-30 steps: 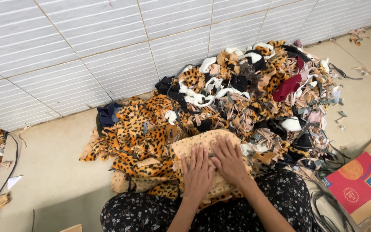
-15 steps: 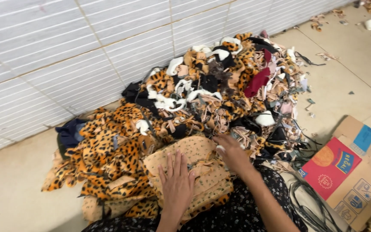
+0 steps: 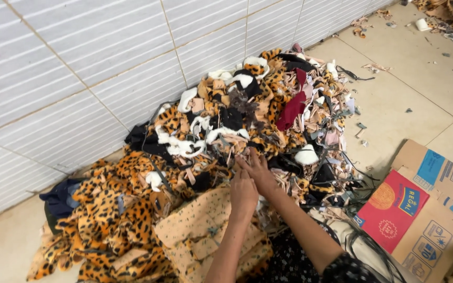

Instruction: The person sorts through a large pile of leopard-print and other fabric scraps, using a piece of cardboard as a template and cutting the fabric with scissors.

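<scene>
Both hands reaching forward now into the near edge of the scrap pile (image 3: pixel 247 115), no longer pressed flat on the peach spotted fabric stack (image 3: pixel 205 236) as a second ago. Left hand (image 3: pixel 243 193) lying over the far edge of that stack, fingers extended toward the scraps, palm down, gripping nothing visible. Right hand (image 3: pixel 258 170) just beyond it and touching it, fingers spread and pushed in among leopard-print and pink offcuts; whether any piece is pinched underneath, cannot tell. Stack left resting near the lap, on top of larger leopard-print cloth (image 3: pixel 106 209) spread to the left.

Judged from the shift: pressing of the stack over, attention moved to the loose scraps, probably picking out or feeling for another piece.

Pile heaped against the white tiled wall (image 3: pixel 79 68), mixed with black, white and dark red strips. Dark blue cloth (image 3: pixel 61 196) tucked at the wall, far left. Flattened cardboard box (image 3: pixel 436 209) with a red and blue panel on the floor (image 3: pixel 405 78) to the right, well apart from the hands. Small offcuts scattered over the far floor.
</scene>
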